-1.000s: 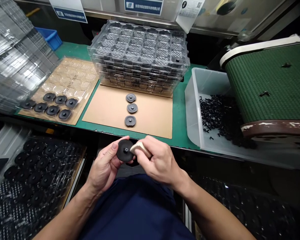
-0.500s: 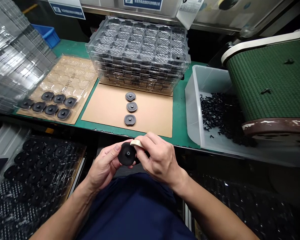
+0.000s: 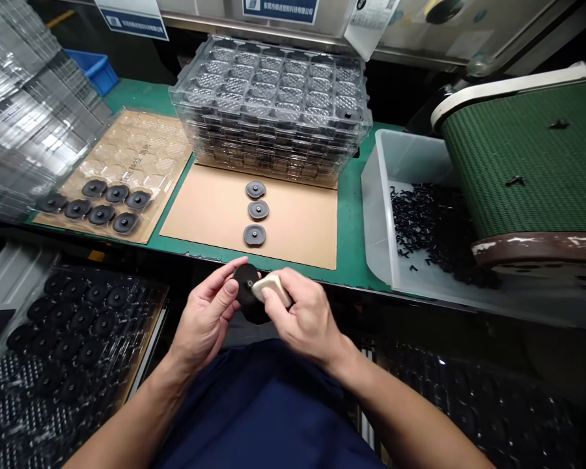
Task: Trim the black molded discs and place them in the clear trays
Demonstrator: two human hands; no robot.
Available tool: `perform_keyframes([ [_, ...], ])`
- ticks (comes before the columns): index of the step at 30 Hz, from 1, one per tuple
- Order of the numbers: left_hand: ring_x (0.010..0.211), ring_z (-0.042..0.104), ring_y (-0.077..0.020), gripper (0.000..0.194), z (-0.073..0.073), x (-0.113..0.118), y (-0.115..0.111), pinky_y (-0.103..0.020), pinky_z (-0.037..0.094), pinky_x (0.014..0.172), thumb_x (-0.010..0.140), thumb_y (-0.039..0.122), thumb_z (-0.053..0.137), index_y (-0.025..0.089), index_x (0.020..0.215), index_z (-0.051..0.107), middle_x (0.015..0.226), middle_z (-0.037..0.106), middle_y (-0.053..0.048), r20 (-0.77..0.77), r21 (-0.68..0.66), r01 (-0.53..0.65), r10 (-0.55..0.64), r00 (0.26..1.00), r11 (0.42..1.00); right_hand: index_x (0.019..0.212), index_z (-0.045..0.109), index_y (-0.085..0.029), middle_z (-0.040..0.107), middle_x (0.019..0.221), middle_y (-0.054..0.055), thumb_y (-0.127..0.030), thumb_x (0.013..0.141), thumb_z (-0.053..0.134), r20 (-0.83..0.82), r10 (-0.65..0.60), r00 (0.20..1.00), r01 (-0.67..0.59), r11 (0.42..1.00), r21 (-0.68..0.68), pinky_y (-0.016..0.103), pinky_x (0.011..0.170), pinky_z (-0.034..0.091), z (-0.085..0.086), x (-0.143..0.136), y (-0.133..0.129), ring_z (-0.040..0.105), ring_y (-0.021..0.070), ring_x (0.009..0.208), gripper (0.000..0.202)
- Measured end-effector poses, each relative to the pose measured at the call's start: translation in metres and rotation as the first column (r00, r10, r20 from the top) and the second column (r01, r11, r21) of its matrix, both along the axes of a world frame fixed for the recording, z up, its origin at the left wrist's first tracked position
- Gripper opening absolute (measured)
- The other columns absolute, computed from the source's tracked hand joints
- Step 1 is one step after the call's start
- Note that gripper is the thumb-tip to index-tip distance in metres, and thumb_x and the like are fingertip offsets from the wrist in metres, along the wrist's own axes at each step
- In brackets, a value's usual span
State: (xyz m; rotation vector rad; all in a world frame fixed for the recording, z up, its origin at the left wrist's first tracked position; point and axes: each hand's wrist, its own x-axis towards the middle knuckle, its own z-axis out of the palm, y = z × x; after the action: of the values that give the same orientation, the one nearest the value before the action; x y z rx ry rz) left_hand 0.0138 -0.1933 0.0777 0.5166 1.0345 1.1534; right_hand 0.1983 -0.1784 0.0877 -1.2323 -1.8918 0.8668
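My left hand (image 3: 208,312) pinches a round black plastic part (image 3: 245,293) by its left edge, the face with a small central stud turned up toward me. In my right hand (image 3: 305,312) is a small off-white pad (image 3: 273,288), gripped between thumb and fingers. The pad's tip lies against the black part near the stud. Both hands are close together in front of the bench edge. Beyond them, three similar black parts (image 3: 258,210) sit in a column on a cardboard sheet (image 3: 205,208).
A stack of clear trays (image 3: 273,98) stands behind the cardboard. To the left, another clear tray (image 3: 146,140) holds several black parts. On the right are a translucent bin (image 3: 378,215) of small black pieces and a green conveyor belt (image 3: 532,150). Another filled tray (image 3: 78,332) lies lower left.
The pad has turned and come down onto the black part's face, showing more of its flat side. The black part is tilted more upright; both hands have shifted slightly.
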Motion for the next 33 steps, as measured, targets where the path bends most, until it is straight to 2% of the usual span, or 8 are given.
perform_keyframes([
  [3, 0.101, 0.074, -0.0205, 0.046, 0.000, 0.000, -0.001, -0.027, 0.062, 0.093, 0.088, 0.041, 0.086, 0.027, 0.131, 0.077, 0.112, 0.078, -0.010, -0.035, 0.033, -0.054, 0.055, 0.998, 0.998, 0.087, 0.062, -0.019, 0.062, 0.077, 0.000, -0.029, 0.103, 0.054, -0.138, 0.014, 0.990, -0.041, 0.980, -0.194, 0.028, 0.062, 0.042, -0.003, -0.003, -0.003, 0.054, 0.0138, 0.066, 0.020],
  [6, 0.095, 0.073, -0.0210, 0.042, -0.002, -0.007, 0.000, -0.027, 0.063, 0.084, 0.091, 0.044, 0.083, 0.022, 0.126, 0.080, 0.113, 0.077, -0.013, -0.016, -0.008, 0.120, -0.120, 0.993, 0.993, 0.090, 0.066, -0.018, 0.063, 0.084, 0.004, -0.025, 0.106, 0.052, 0.013, 0.005, 1.000, -0.006, 0.999, 0.052, 0.031, 0.070, 0.043, -0.003, 0.001, 0.002, 0.054, 0.0164, 0.074, 0.023],
  [11, 0.072, 0.067, -0.0182, 0.038, -0.006, -0.014, 0.006, -0.030, 0.063, 0.066, 0.096, 0.050, 0.075, 0.013, 0.102, 0.084, 0.086, 0.073, -0.011, 0.114, -0.043, 0.335, -0.328, 0.938, 0.941, 0.119, 0.072, -0.019, 0.069, 0.097, 0.008, -0.025, 0.111, 0.048, 0.250, 0.119, 0.961, -0.217, 0.884, 0.414, 0.036, 0.074, 0.043, -0.002, 0.007, 0.012, 0.057, 0.0205, 0.083, 0.026],
  [16, 0.087, 0.071, -0.0201, 0.041, -0.007, -0.012, 0.009, -0.030, 0.065, 0.076, 0.092, 0.045, 0.081, 0.020, 0.124, 0.080, 0.108, 0.076, -0.012, 0.051, -0.055, 0.109, -0.106, 0.993, 0.993, 0.094, 0.068, -0.018, 0.061, 0.082, 0.004, -0.023, 0.108, 0.052, 0.105, 0.017, 0.994, -0.035, 0.984, 0.174, 0.033, 0.070, 0.044, -0.009, 0.002, 0.009, 0.054, 0.0173, 0.073, 0.022],
  [22, 0.067, 0.066, -0.0184, 0.041, -0.015, -0.019, 0.009, -0.030, 0.063, 0.059, 0.092, 0.053, 0.078, 0.012, 0.088, 0.082, 0.077, 0.070, -0.009, 0.159, -0.096, 0.362, -0.345, 0.925, 0.927, 0.117, 0.072, -0.021, 0.070, 0.099, 0.008, -0.023, 0.111, 0.047, 0.261, 0.135, 0.956, -0.236, 0.882, 0.407, 0.036, 0.076, 0.044, -0.004, 0.003, 0.015, 0.057, 0.0207, 0.084, 0.026],
  [24, 0.079, 0.072, -0.0203, 0.034, -0.013, -0.016, 0.010, -0.030, 0.065, 0.070, 0.089, 0.048, 0.083, 0.017, 0.101, 0.084, 0.090, 0.076, -0.010, 0.163, -0.083, 0.256, -0.240, 0.957, 0.963, 0.112, 0.070, -0.020, 0.069, 0.096, 0.008, -0.023, 0.110, 0.048, 0.197, 0.080, 0.977, -0.150, 0.914, 0.376, 0.036, 0.077, 0.044, -0.005, 0.000, 0.016, 0.057, 0.0206, 0.084, 0.022],
  [28, 0.104, 0.073, -0.0210, 0.046, -0.009, -0.011, 0.012, -0.027, 0.062, 0.092, 0.088, 0.041, 0.086, 0.025, 0.131, 0.077, 0.114, 0.078, -0.010, 0.037, -0.006, -0.008, 0.008, 0.999, 1.000, 0.086, 0.058, -0.020, 0.059, 0.077, 0.001, -0.025, 0.105, 0.054, -0.027, -0.007, 1.000, 0.008, 1.000, 0.028, 0.031, 0.065, 0.042, -0.015, -0.009, 0.009, 0.051, 0.0150, 0.067, 0.021],
  [33, 0.083, 0.070, -0.0196, 0.041, -0.016, -0.022, 0.014, -0.028, 0.064, 0.072, 0.091, 0.049, 0.081, 0.014, 0.114, 0.082, 0.100, 0.077, -0.014, 0.047, -0.096, 0.273, -0.270, 0.962, 0.957, 0.105, 0.070, -0.018, 0.064, 0.093, 0.007, -0.025, 0.110, 0.049, 0.158, 0.050, 0.986, -0.079, 0.980, 0.184, 0.034, 0.078, 0.045, -0.018, -0.005, 0.010, 0.055, 0.0195, 0.083, 0.022],
])
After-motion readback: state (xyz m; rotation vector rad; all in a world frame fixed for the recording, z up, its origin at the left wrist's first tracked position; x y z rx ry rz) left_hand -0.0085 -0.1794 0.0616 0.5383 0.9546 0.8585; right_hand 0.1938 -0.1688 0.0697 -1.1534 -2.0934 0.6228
